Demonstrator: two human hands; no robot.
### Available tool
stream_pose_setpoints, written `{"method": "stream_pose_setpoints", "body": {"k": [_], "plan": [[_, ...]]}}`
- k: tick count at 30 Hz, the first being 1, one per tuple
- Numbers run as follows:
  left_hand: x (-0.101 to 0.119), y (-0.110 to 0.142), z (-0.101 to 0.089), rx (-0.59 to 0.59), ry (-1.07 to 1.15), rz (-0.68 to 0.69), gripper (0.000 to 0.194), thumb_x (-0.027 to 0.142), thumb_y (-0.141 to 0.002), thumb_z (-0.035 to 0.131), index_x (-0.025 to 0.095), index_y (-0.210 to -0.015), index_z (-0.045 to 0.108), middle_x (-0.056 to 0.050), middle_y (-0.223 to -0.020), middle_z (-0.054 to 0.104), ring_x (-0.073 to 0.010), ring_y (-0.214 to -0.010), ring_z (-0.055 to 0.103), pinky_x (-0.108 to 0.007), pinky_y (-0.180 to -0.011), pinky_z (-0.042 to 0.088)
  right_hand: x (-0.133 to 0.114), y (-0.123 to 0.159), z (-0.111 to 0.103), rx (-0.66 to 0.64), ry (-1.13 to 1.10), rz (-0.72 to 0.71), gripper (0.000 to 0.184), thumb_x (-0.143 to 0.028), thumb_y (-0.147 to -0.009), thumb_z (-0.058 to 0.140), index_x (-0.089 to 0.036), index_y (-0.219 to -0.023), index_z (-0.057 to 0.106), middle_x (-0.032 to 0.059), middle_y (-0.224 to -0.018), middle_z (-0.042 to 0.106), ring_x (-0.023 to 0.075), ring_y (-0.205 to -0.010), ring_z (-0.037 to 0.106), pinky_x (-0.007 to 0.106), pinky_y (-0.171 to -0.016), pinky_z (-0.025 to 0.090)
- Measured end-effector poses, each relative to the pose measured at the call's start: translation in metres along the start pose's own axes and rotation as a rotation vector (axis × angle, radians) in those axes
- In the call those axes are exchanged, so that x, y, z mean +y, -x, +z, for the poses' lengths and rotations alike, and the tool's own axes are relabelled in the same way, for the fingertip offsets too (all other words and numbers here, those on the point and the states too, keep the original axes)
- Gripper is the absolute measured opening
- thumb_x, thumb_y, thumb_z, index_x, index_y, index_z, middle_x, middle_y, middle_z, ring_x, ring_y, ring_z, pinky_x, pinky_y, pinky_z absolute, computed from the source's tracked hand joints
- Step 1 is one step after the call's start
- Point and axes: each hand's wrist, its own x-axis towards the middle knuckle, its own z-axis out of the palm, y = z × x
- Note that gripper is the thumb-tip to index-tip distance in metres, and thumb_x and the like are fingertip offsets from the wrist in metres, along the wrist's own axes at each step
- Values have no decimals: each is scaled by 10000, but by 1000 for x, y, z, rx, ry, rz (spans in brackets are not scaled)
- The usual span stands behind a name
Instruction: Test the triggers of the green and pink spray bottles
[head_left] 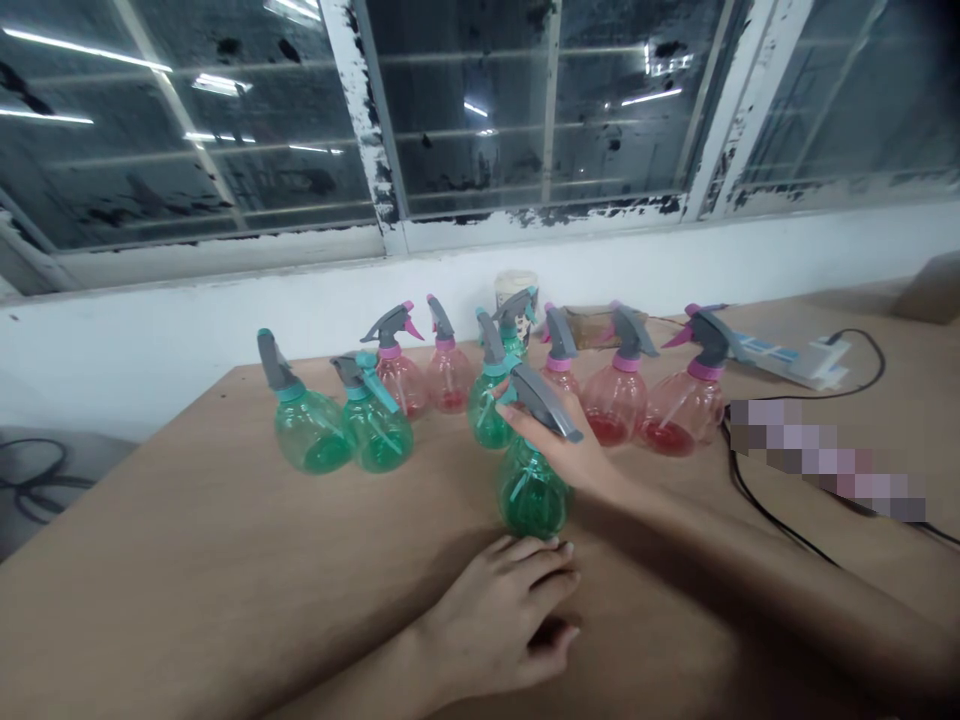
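Observation:
Near the middle of the table, my right hand (574, 445) is closed around the neck and trigger head of a green spray bottle (534, 495) with a grey head. Just in front of that bottle, my left hand (510, 610) rests with loosely bent fingers and the thumb apart, holding nothing. Its fingertips are close to the bottle's base; whether they touch it I cannot tell. Behind the held bottle stands another green spray bottle (489, 408), with one more green spray bottle (514, 325) farther back. Each green bottle contains some green liquid.
Two green spray bottles (313, 432) stand at left, beside two pink ones (450, 378). Several pink spray bottles (679, 415) stand right of centre. Behind them are a white tub (516, 282), a brown block (596, 327) and a white power strip (799, 358) with black cables. A windowed wall borders the back.

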Motion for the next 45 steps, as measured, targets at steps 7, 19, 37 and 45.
{"method": "stream_pose_setpoints", "body": {"k": [7,19,37,45], "plan": [[-1,0,0,-14,4,-7,372,347,-848,488,165,-1167,548,-64,-1266,569,-207,-1161,499,-346,-991,404,1,0,0,-5,-8,-12,177,-281,-820,556,-219,-984,582,7,-870,602,133,-708,561,290,-683,457],[-3,1,7,84,-1,19,342,329,-836,511,168,-1133,567,-61,-1218,602,-206,-1130,523,-338,-978,416,-3,1,-1,-3,1,25,197,-312,-817,560,-207,-981,589,-8,-805,602,125,-660,549,263,-629,450],[-92,96,-61,772,62,-909,368,492,-862,433,190,-1067,473,43,-640,522,-150,-575,544,-258,-560,421,9,-37,88,131,57,-57,300,-442,-812,548,-207,-993,592,21,-816,640,177,-708,593,324,-711,477],[-103,78,-52,667,51,-1054,651,558,-807,487,164,-1300,326,7,-673,614,-223,-665,636,-281,-568,426,26,-61,97,196,84,-96,302,-453,-820,525,-188,-936,609,42,-837,653,208,-776,616,355,-754,469]]}}
